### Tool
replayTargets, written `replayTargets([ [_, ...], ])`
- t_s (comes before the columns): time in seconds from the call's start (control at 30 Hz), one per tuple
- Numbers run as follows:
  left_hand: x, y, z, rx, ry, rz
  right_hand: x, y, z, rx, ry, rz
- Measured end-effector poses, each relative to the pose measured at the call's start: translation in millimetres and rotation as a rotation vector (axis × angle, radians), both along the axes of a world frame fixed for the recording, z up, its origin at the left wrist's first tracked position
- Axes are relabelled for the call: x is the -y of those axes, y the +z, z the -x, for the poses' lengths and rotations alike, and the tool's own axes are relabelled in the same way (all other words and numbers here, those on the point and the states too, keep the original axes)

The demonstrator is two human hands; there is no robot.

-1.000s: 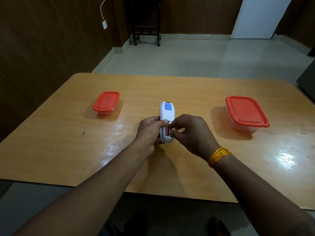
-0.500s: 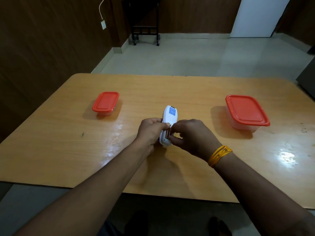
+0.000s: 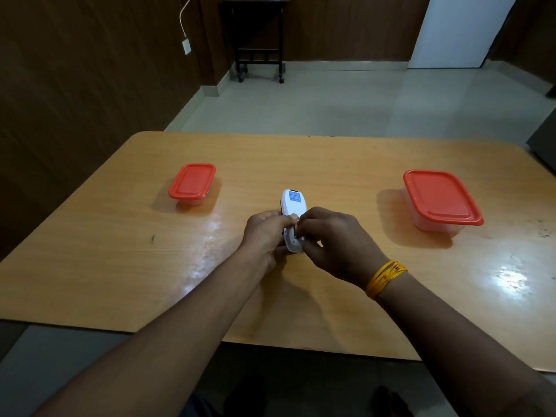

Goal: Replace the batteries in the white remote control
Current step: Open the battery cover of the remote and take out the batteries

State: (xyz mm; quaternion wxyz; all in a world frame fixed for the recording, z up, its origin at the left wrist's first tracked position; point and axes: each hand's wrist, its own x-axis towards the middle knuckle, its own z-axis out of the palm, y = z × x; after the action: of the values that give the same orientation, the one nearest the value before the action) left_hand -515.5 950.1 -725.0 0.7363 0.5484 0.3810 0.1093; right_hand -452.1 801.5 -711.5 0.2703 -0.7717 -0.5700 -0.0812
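The white remote control [image 3: 291,207] lies back side up near the middle of the wooden table [image 3: 120,266], a blue label at its far end. My left hand [image 3: 264,234] grips its left side. My right hand [image 3: 337,240] covers the near half, fingertips pinched at the open battery bay, where a sliver of a battery [image 3: 297,228] shows between thumb and finger. The bay itself is mostly hidden by my fingers.
A small red-lidded clear box [image 3: 192,183] stands at the left of the table. A larger red-lidded box [image 3: 439,200] stands at the right. Yellow bangles [image 3: 385,278] circle my right wrist. Beyond the table are floor, a dark stand and a white door.
The remote has swung back from a slight rightward tilt to nearly straight. My right fingers have closed further over the battery bay, so less of the battery shows.
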Motion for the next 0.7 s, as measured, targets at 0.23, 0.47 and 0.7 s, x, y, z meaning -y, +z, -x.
replayTargets([
  [0.23, 0.6, -2.9, -2.5, 0.030, 0.018, 0.031, -5.7, -3.2, -6.6, -0.272, -0.262, -0.322],
  [0.47, 1.0, 0.6, -0.2, 0.003, 0.050, 0.030, -13.7, -4.8, -10.8, -1.086, -0.405, -0.469],
  [0.7, 9.3, 5.5, 5.0, 0.030, 0.013, 0.026, -23.2, -9.3, -11.8, -1.486, -0.549, -0.302],
])
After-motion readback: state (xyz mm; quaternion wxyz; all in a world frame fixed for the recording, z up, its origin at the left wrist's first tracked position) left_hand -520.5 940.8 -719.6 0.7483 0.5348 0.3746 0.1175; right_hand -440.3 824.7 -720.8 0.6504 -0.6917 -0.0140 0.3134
